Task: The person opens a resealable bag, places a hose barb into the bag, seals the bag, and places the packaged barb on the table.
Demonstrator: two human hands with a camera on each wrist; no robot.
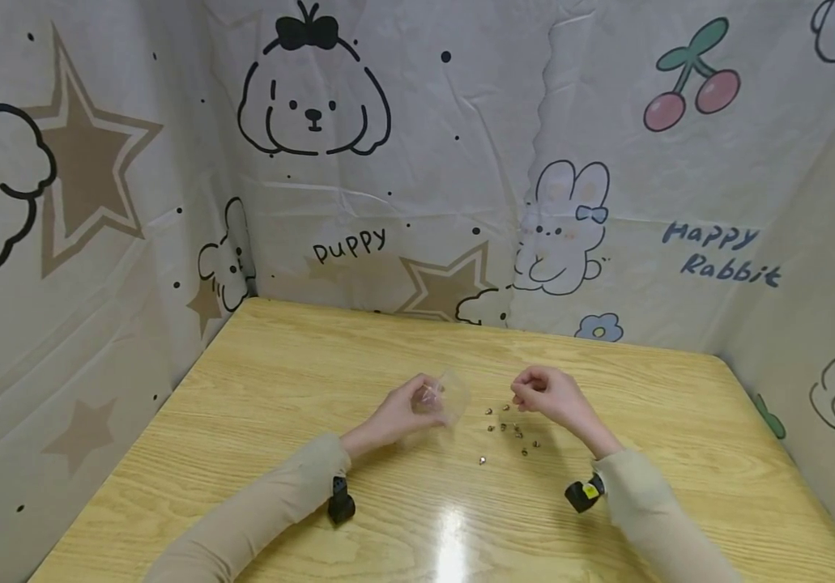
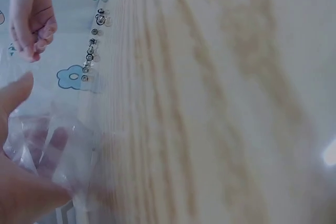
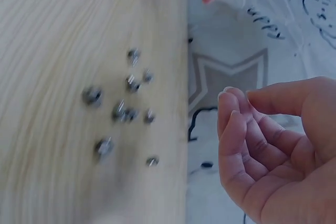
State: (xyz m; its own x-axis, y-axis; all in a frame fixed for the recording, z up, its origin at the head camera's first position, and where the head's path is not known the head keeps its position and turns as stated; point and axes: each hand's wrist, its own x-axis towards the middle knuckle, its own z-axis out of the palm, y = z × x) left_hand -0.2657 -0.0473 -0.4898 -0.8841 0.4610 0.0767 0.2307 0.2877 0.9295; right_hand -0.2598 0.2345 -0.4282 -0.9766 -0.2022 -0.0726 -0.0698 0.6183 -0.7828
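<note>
A clear plastic bag [image 1: 455, 397] is gripped in my left hand [image 1: 402, 414], between the thumb and the curled fingers. Part of it also shows as crinkled film [image 2: 68, 153] in the left wrist view. To the right, my right hand [image 1: 551, 398] is raised over the table beside several small shiny metal pieces [image 3: 130, 83], which look like little screws or nuts. Its thumb tip meets the index finger and the other fingers curl in; nothing shows between the fingertips [image 3: 227, 103] in the right wrist view.
The metal pieces lie scattered on the light wooden table [image 1: 300, 356], with one piece [image 1: 483, 460] apart and nearer to me. A printed cloth [image 1: 417, 162] hangs behind the table and along its sides. Both wrists wear small black cameras [image 1: 583, 494].
</note>
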